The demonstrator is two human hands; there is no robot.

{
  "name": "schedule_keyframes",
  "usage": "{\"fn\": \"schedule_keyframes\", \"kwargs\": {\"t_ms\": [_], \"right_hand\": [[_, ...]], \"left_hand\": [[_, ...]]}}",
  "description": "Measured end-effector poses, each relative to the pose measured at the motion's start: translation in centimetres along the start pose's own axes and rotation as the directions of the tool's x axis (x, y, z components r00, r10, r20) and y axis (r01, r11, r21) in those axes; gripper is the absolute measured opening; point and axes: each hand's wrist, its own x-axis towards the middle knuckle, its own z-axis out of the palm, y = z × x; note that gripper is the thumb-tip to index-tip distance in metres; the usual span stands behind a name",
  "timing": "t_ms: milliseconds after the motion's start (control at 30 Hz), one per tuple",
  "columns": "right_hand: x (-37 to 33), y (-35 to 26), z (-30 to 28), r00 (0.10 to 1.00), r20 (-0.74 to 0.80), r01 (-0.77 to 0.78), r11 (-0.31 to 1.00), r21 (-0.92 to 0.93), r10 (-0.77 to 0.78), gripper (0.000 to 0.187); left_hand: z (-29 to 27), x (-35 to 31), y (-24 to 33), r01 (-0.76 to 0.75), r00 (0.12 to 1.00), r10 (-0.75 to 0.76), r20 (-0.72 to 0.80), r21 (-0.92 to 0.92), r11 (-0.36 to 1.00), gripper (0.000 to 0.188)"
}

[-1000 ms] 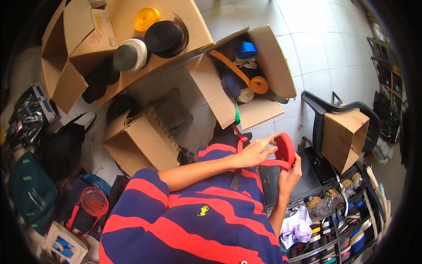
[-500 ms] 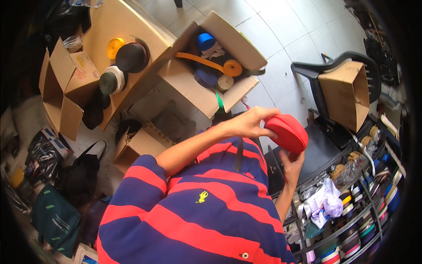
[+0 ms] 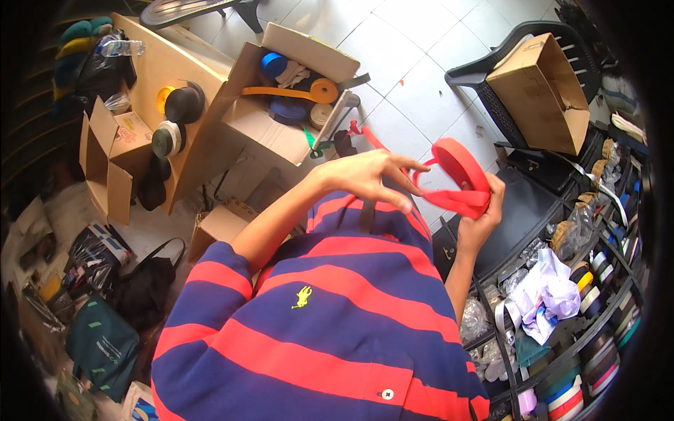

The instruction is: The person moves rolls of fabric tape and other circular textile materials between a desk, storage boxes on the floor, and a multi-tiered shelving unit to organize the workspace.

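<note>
My right hand [image 3: 484, 208] grips a roll of red ribbon [image 3: 460, 165], its fingers wrapped round the lower right side. The roll is tilted, and a loose turn of ribbon stands away from it on the left. My left hand [image 3: 372, 177] is beside that loop with thumb and fingers apart. The ribbon runs behind its fingers, and whether they touch it is hard to tell. Beyond the left hand, a free red ribbon end [image 3: 365, 133] curls out over the floor.
Ahead, an open cardboard box [image 3: 274, 137] holds blue, orange and cream rolls. More rolls lie on a wooden table [image 3: 210, 63] at left. A black chair [image 3: 463, 74] carries another cardboard box [image 3: 537, 84]. At right, a black rack [image 3: 516, 361] holds many ribbon rolls and a white crumpled cloth [image 3: 547, 295].
The roll has turned from a compact tilted disc to showing a loosened loop and a loose tail. My left hand has let go of its upper side and moved left, fingers spread.
</note>
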Motion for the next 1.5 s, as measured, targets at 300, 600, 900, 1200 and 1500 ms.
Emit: {"fn": "schedule_keyframes", "kwargs": {"t_ms": [300, 600, 900, 1200, 1500], "right_hand": [[1.7, 3.9, -8.7, 0.990, 0.126, -0.005, 0.903, 0.429, -0.055, 0.038], [-0.5, 8.0, -17.1, 0.967, 0.232, 0.078, 0.991, 0.110, -0.102, 0.048], [-3.2, 9.3, -21.1, 0.990, 0.124, 0.043, 0.982, 0.185, -0.067, 0.050], [-3.3, 8.8, -24.5, 0.959, -0.272, 0.057, 0.892, 0.449, 0.076, 0.029], [0.4, 5.3, -28.6, 0.959, -0.279, 0.069, 0.926, 0.371, 0.040, 0.033]], "left_hand": [[8.0, 9.6, 3.8, -0.116, 0.878, 0.222, -0.424, 0.262, 0.958, 0.034], [13.3, 14.0, 6.3, -0.056, 0.976, 0.079, -0.203, 0.117, 0.992, 0.034], [16.0, 18.3, 8.1, -0.152, 0.985, 0.170, -0.041, 0.275, 0.949, 0.029], [19.0, 23.9, 11.1, -0.219, 0.975, 0.214, 0.053, 0.105, 0.970, 0.036], [19.3, 27.9, 16.6, -0.428, 0.900, 0.365, 0.238, 0.327, 0.842, 0.044]]}}
